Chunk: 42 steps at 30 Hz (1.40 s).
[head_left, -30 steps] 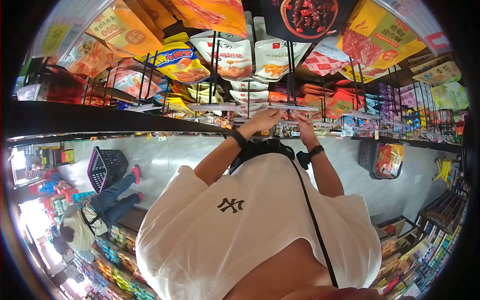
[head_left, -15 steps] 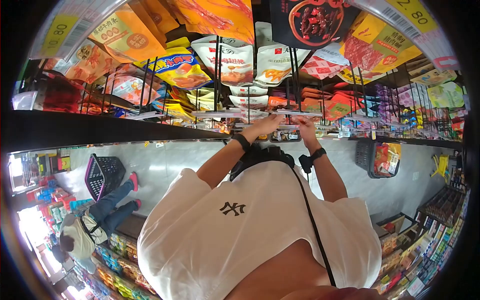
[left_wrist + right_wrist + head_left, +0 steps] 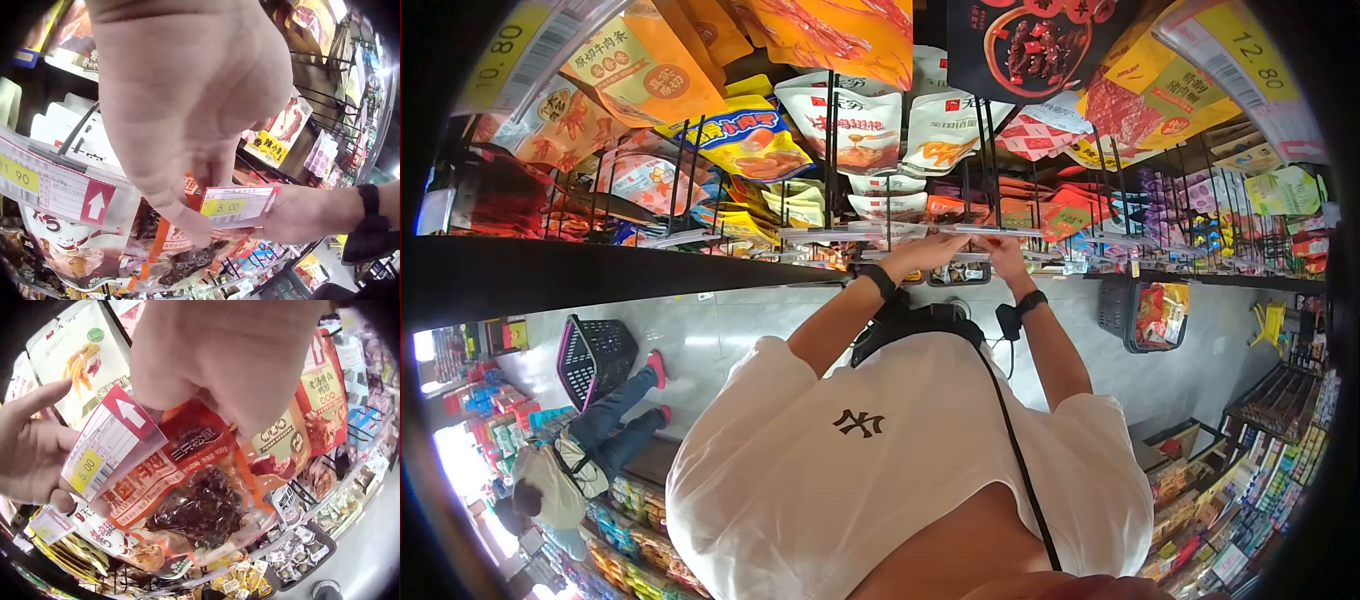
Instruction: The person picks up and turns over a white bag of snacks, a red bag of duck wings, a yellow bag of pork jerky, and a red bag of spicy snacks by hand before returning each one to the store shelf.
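My right hand (image 3: 1006,262) grips the top of an orange snack packet (image 3: 197,503) with dark brown food behind a clear window. The packet hangs in front of the shelf, its lower part free of my fingers. My left hand (image 3: 932,256) is beside it, fingers extended at a price tag (image 3: 112,444) reading 5.00, with some fingertips hidden behind the tag. In the left wrist view, one left finger reaches down over the packet (image 3: 178,247). My right fingertips are partly hidden by the hand itself.
White pouches (image 3: 845,125) and a yellow-blue packet (image 3: 750,140) hang on black hooks above. Other red packets (image 3: 322,394) hang to the right. On the floor stand a dark basket (image 3: 597,360) and a filled basket (image 3: 1160,318). Another person (image 3: 565,470) is behind, to the left.
The head view has shifted slightly. My hands stay close together at the hooks, and an orange packet now shows by my right fingers.
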Available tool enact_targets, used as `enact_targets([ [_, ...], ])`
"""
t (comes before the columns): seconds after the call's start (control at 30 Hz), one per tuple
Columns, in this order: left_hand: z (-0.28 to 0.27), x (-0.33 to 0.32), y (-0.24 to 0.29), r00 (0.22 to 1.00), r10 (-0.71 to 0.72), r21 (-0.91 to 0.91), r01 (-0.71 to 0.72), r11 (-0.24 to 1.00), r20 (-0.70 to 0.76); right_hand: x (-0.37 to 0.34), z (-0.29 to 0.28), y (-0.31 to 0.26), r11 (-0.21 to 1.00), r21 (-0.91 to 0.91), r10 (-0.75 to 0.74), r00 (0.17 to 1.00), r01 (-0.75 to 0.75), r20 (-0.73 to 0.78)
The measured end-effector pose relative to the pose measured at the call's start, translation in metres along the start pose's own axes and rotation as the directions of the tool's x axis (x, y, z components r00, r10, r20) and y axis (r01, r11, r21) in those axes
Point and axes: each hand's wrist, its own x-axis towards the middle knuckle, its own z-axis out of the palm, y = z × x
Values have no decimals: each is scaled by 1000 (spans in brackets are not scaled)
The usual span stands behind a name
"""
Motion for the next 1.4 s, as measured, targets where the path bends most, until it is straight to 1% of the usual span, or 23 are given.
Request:
enact_targets([
  [0.17, 4, 17, -16, 994, 69, -139, -57, 989, 82, 3, -7, 8, 989, -146, 16, 999, -12, 27],
  [0.27, -3, 6, 3, 992, 58, -175, -38, 984, 111, 6, -9, 19, 994, 89, -67, 994, 59, 86],
  [0.37, -6, -1, 15, 992, 39, -224, -11, 974, 118, 6, -9, 15, 997, 79, -9, 995, 1, 99],
  [0.4, -7, 0, 13, 996, 37, -212, -19, 977, 83, 7, -9, 16, 997, 78, 8, 995, -16, 97],
  [0.47, -4, 1, 9, 999, 36, -187, -32, 982, 17, 8, -9, 18, 997, 67, -32, 995, 26, 93],
  [0.53, -5, 2, 11, 1000, 8, -149, -6, 989, 10, 5, -4, 10, 995, 73, -71, 994, 65, 88],
  [0.57, -6, 2, 11, 1000, -6, -133, 7, 991, 7, 3, -4, 6, 997, -18, -77, 994, 78, 75],
  [0.67, -11, -2, 20, 1000, -16, -1, 16, 1000, 15, 6, -4, 8, 992, -94, -83, 994, 89, 69],
  [0.73, -14, 3, 18, 1000, -19, 52, 18, 998, 12, 8, -4, 5, 993, -74, -85, 992, 92, 91],
  [0.8, -10, 2, 16, 1000, -31, 36, 31, 999, -6, 5, -1, 1, 994, -75, -72, 993, 79, 97],
  [0.87, -8, 0, 16, 1000, 2, -50, -1, 999, 21, 2, 0, -8, 994, -96, -51, 995, 59, 83],
  [0.9, -7, -1, 17, 999, 21, -93, -17, 995, 34, 3, 0, -7, 995, -78, -51, 995, 57, 85],
  [1.0, -10, 18, 1, 986, -136, 30, 134, 991, 94, 6, -3, 1, 999, -38, -31, 996, 34, 79],
  [1.03, -10, 19, 1, 984, -154, 23, 152, 988, 91, 6, -2, 1, 999, -33, -9, 997, 12, 72],
  [1.07, -10, 19, 2, 988, -125, 20, 124, 992, 89, 8, -2, -1, 1000, -27, 11, 998, -9, 67],
  [1.1, -9, 21, -1, 991, -97, 16, 96, 995, 87, 13, 1, 1, 998, -33, -53, 997, 55, 60],
  [1.17, -10, 29, -2, 991, -74, 57, 68, 996, 113, 17, 1, 6, 989, 130, 64, 997, -69, 42],
  [1.2, -9, 42, -16, 994, -44, 71, 37, 997, 104, 16, 3, 0, 969, 211, 124, 991, -130, 41],
  [1.23, -5, 60, -41, 995, -15, 85, 7, 996, 96, 14, 3, -13, 996, 37, 77, 997, -77, 18],
  [1.27, -4, 72, -53, 996, 15, 101, -24, 995, 87, 17, 4, -11, 997, 56, 45, 999, -46, 18],
  [1.33, -1, 78, -54, 998, 10, 56, -14, 998, 60, 27, 3, 2, 995, 99, -20, 1000, 19, 14],
  [1.37, 1, 87, -61, 999, 7, 61, -10, 998, 47, 26, 2, 4, 987, -109, -119, 993, 117, -11],
  [1.4, 1, 95, -66, 999, 5, 69, -8, 998, 35, 22, 4, -3, 993, -113, -39, 996, 30, -75],
])
